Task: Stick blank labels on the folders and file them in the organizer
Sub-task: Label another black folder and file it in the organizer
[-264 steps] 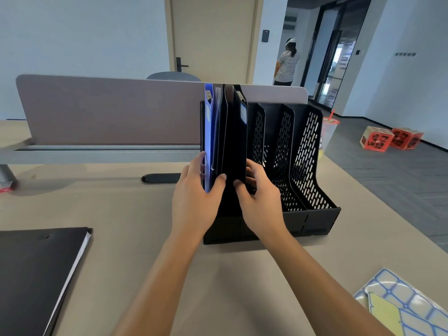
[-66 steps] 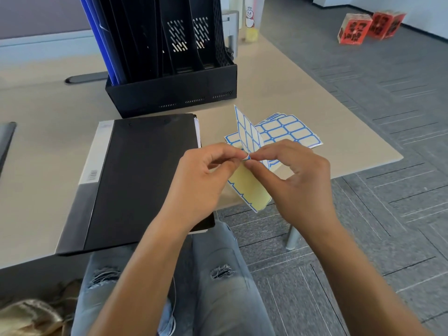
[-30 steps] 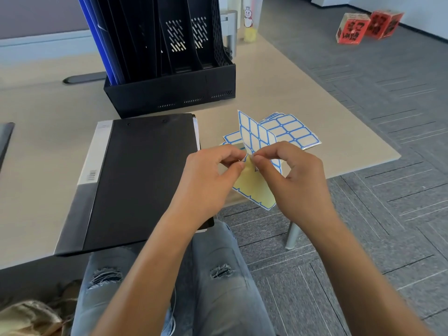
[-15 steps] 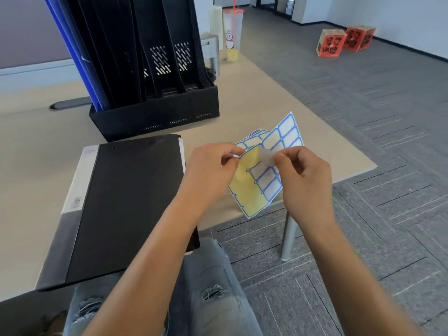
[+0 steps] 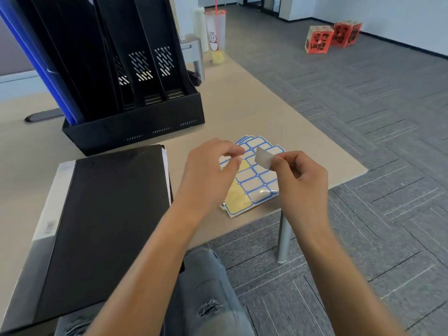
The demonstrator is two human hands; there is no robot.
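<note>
My right hand (image 5: 298, 175) pinches a single peeled white label (image 5: 263, 160) between thumb and forefinger, held up above the label sheets (image 5: 254, 183). These blue-bordered sheets lie near the desk's right front corner, the top one showing yellow backing where labels are gone. Over that sheet's left edge hovers my left hand (image 5: 211, 173) with its fingers curled; whether it still pinches the sheet is hidden. A black folder (image 5: 101, 214) lies flat on the desk to the left of both hands. The black organizer (image 5: 135, 127) stands behind it with a blue folder (image 5: 41, 69) and black folders in its left slots.
The desk edge (image 5: 339, 183) runs just right of the sheets, with grey carpet beyond. A plastic cup with a red straw (image 5: 215, 37) stands behind the organizer. Two red boxes (image 5: 332, 37) sit on the floor far right. My knees in jeans (image 5: 206, 287) are below the desk.
My right hand has pulled one label free of the sheet and lifted it. The sheet has dropped from its raised position down onto the stack. The view has moved closer to the desk.
</note>
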